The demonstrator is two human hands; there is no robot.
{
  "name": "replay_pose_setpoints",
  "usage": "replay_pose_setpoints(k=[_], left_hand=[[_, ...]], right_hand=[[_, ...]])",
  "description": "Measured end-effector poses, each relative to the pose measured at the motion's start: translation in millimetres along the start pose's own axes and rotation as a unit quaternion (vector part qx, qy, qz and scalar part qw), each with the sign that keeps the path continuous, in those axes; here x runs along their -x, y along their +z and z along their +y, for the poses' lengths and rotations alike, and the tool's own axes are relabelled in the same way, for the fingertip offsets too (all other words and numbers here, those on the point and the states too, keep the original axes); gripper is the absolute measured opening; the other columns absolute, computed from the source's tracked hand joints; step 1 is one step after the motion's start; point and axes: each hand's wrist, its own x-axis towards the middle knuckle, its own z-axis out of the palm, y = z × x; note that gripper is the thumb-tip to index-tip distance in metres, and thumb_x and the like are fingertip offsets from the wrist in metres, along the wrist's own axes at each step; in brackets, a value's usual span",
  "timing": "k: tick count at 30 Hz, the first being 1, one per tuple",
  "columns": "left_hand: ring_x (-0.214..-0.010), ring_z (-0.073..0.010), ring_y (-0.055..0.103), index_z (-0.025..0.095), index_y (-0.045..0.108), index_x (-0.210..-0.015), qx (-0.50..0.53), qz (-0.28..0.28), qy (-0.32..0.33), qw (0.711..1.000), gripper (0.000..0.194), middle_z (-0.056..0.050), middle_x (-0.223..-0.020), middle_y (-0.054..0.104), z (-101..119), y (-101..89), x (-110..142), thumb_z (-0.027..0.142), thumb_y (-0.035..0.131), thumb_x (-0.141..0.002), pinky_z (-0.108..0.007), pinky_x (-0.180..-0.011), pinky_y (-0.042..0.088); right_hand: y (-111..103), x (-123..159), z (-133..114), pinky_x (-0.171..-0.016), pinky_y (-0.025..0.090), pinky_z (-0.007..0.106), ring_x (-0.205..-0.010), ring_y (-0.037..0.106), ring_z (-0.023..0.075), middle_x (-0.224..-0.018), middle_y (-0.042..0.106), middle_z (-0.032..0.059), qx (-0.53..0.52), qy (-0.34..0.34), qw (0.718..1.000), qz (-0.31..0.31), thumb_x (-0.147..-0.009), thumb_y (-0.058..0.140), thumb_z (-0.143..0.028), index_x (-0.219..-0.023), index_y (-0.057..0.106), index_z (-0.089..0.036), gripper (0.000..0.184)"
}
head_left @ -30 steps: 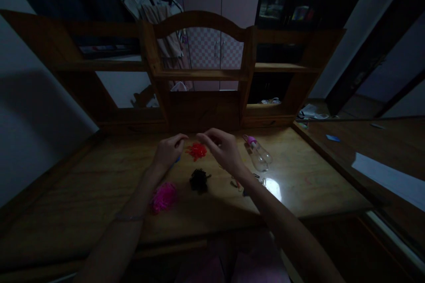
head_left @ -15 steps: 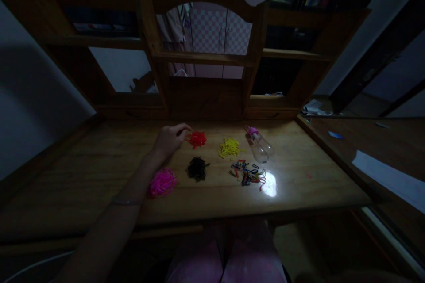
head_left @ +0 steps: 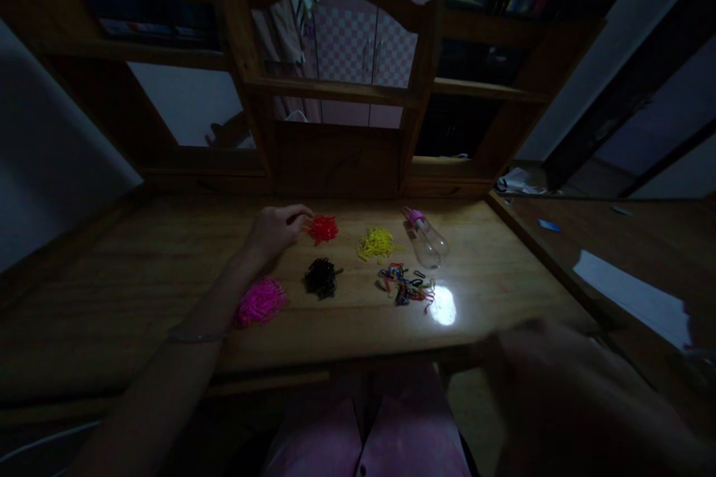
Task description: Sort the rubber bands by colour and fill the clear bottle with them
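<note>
My left hand (head_left: 274, 232) reaches over the desk to the left edge of a pile of small red loops that look like rubber bands (head_left: 323, 229). Its thumb and forefinger are pinched together at the loops; what is between them is too small to make out. My right hand (head_left: 531, 369), dark and smeared by motion, is at the lower right, in front of the desk edge. Near the left forearm lies a pink pile (head_left: 261, 302), with a black pile (head_left: 321, 278) beside it. Farther right are a yellow pile (head_left: 377, 244) and a mixed-colour pile (head_left: 406, 285) of similar loops.
A clear bulb-shaped bottle with a pink cap (head_left: 428, 240) lies behind the mixed pile. A wooden shelf unit (head_left: 335, 160) closes off the back of the desk (head_left: 184, 253). To the right, a lower surface holds a white paper sheet (head_left: 632, 298) and a blue card (head_left: 549, 225).
My right hand has come into view at the lower right. The left hand stays at the red pile, its fingers a little lower and closer. The whole view has shifted slightly.
</note>
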Motion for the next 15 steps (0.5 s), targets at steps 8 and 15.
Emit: replay_pose_setpoints(k=[8,15], left_hand=[[-0.064,-0.0148,0.061,0.024,0.075,-0.099,0.010,-0.008,-0.014,1.000,0.028,-0.002,-0.080,0.074,3,0.9,0,0.025,0.050,-0.086,-0.025,-0.064,0.041],[-0.057,-0.0135,0.057,0.022,0.074,-0.100,0.017,-0.018,-0.013,1.000,0.029,-0.001,-0.073,0.072,2,2.8,0,0.026,0.049,-0.086,-0.024,-0.060,0.038]], right_hand=[[63,-18,121,-0.065,0.047,0.026,-0.073,0.062,0.0149,-0.094,0.068,0.0041,0.028,0.135,0.968,-0.211,-0.088,0.060,-0.023,-0.094,0.068,-0.021,0.010],[98,-19,134,-0.074,0.046,0.029,-0.087,0.063,0.0200,-0.096,0.067,0.0071,0.072,0.113,0.958,-0.252,-0.078,0.054,-0.002,-0.091,0.070,-0.021,0.028]])
